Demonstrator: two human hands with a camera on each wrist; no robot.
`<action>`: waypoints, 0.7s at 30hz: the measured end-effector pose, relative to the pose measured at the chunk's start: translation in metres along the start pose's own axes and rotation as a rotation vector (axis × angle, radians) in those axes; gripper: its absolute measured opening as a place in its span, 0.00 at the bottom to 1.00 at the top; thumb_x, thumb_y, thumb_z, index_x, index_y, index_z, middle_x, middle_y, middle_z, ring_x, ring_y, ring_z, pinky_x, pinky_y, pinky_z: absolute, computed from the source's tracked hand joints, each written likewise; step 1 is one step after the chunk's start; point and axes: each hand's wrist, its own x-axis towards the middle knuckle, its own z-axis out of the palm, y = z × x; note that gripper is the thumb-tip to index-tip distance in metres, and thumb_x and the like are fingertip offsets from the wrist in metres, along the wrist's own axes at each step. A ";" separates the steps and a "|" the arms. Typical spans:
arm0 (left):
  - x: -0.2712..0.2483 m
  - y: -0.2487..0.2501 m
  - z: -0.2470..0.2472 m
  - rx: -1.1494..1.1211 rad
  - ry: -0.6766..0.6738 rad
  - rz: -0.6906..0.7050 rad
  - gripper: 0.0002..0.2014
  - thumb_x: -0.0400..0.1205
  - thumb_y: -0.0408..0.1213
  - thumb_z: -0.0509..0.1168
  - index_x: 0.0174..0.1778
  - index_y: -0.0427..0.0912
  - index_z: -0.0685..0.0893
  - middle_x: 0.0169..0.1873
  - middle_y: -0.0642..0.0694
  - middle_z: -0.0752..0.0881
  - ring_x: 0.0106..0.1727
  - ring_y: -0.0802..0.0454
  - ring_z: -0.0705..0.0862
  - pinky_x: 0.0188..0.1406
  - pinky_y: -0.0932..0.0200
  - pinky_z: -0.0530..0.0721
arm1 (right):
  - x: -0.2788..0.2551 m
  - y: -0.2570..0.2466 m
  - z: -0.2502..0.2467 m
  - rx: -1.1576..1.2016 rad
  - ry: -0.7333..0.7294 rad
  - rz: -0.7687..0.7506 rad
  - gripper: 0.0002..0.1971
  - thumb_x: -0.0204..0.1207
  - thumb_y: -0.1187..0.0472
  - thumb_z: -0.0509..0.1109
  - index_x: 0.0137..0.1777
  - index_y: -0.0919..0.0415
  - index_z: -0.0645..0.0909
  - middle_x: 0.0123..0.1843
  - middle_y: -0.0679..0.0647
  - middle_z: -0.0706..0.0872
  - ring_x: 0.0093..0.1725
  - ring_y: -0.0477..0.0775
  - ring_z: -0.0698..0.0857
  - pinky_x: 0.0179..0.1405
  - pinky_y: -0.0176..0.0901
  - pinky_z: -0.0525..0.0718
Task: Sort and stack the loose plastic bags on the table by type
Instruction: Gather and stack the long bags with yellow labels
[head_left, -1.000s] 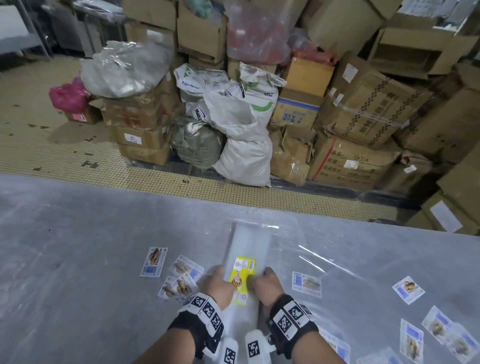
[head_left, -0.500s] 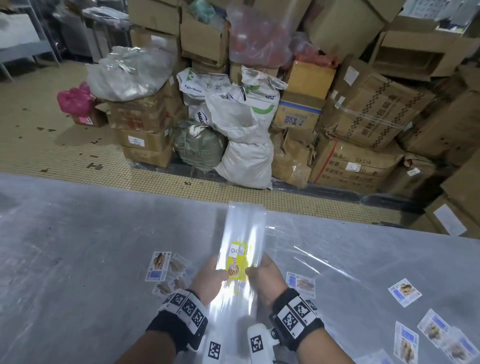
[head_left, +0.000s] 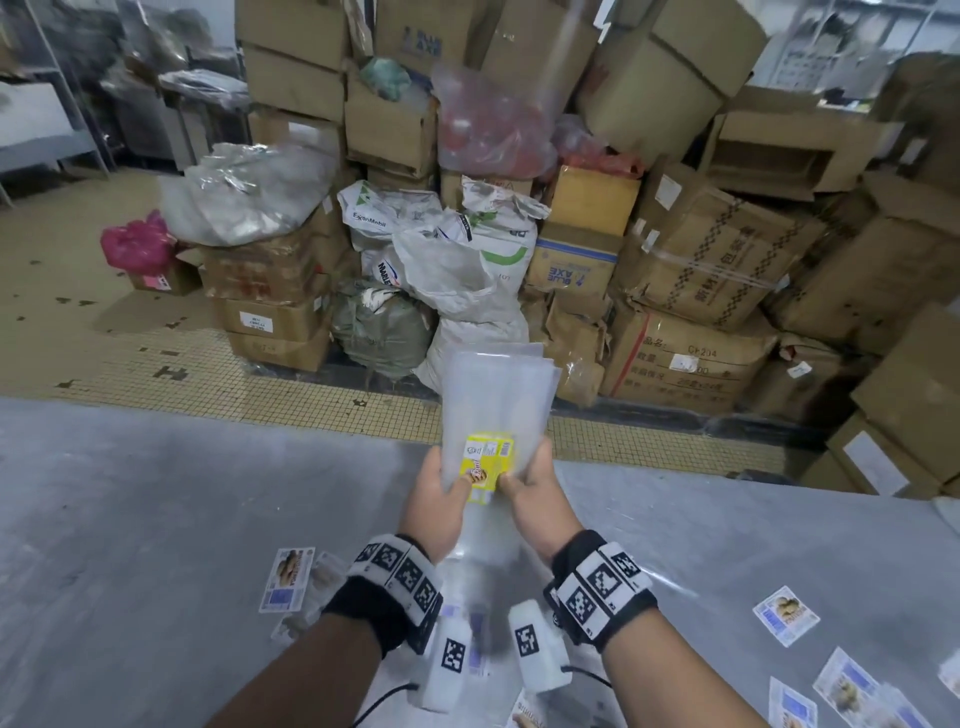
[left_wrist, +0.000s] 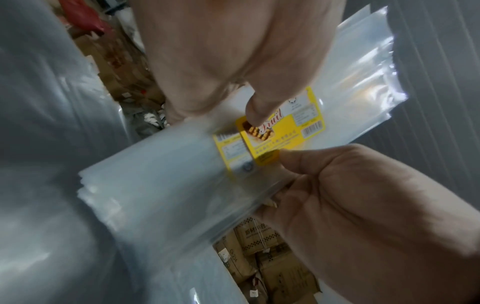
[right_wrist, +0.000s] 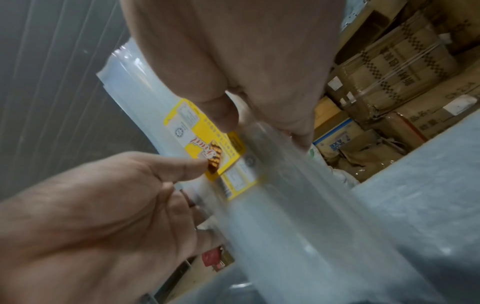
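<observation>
A stack of long clear plastic bags (head_left: 496, 395) with a yellow printed label (head_left: 488, 460) is held up above the grey table (head_left: 156, 519), its far end pointing up and away. My left hand (head_left: 441, 488) pinches its left edge at the label and my right hand (head_left: 530, 483) pinches the right edge. In the left wrist view my left hand's thumb (left_wrist: 255, 112) presses on the label (left_wrist: 283, 127) while the right hand (left_wrist: 337, 195) grips from below. In the right wrist view my right hand (right_wrist: 226, 117) and left hand (right_wrist: 145, 181) pinch the same stack (right_wrist: 272, 216).
Loose bags with blue-and-white labels lie on the table: some at the left (head_left: 287, 579), one at the right (head_left: 785, 616), more at the lower right (head_left: 847, 691). Beyond the table's far edge stand piled cardboard boxes (head_left: 691, 260) and sacks (head_left: 467, 291).
The stack lay flat on the table a second ago. Both hands have lifted it and tipped its far end upward, moving up and away from me.
</observation>
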 end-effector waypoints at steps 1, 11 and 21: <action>0.001 0.005 0.004 -0.016 0.011 -0.008 0.13 0.73 0.40 0.62 0.53 0.58 0.78 0.50 0.55 0.89 0.55 0.52 0.86 0.60 0.51 0.81 | 0.001 -0.001 -0.001 -0.007 -0.004 -0.016 0.23 0.78 0.81 0.56 0.63 0.54 0.65 0.56 0.51 0.83 0.51 0.38 0.84 0.56 0.39 0.84; 0.006 -0.008 0.019 -0.117 0.020 -0.189 0.17 0.70 0.40 0.66 0.55 0.56 0.80 0.50 0.51 0.90 0.55 0.49 0.88 0.65 0.39 0.81 | 0.006 0.022 -0.003 -0.025 -0.019 0.080 0.24 0.82 0.78 0.55 0.64 0.46 0.65 0.56 0.48 0.84 0.48 0.33 0.86 0.46 0.30 0.82; 0.017 -0.001 0.024 -0.077 0.040 -0.094 0.30 0.64 0.31 0.64 0.65 0.51 0.79 0.49 0.54 0.90 0.52 0.56 0.88 0.54 0.55 0.82 | 0.014 0.022 -0.004 0.003 -0.051 0.103 0.26 0.81 0.76 0.62 0.69 0.46 0.65 0.58 0.48 0.86 0.54 0.40 0.86 0.54 0.36 0.83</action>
